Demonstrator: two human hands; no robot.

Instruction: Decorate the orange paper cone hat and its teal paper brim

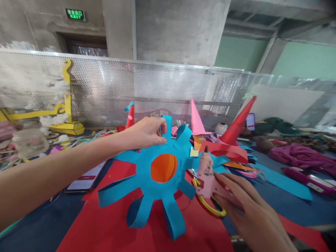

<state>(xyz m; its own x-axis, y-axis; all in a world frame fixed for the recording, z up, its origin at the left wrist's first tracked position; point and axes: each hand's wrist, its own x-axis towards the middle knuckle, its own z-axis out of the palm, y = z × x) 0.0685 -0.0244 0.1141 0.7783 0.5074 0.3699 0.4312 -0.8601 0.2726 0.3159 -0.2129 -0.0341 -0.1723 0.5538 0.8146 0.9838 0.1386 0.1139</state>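
A phone (86,176) lay on a desk (52,217) as the left hand (145,132) pinched an upright loop (168,122) of a blue paper shape (143,171), its looped strips splayed above red paper (84,231). Beside it, the right hand (249,206) gripped a pink glue gun (205,175), nozzle up, near yellow-handled scissors (214,210).

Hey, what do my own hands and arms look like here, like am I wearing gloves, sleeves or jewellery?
Your left hand and right hand are both ungloved, with no rings in sight. Your left forearm is bare, with no sleeve, watch or bracelet on the part that shows. The picture's bottom edge cuts off most of your right arm; no sleeve shows there.
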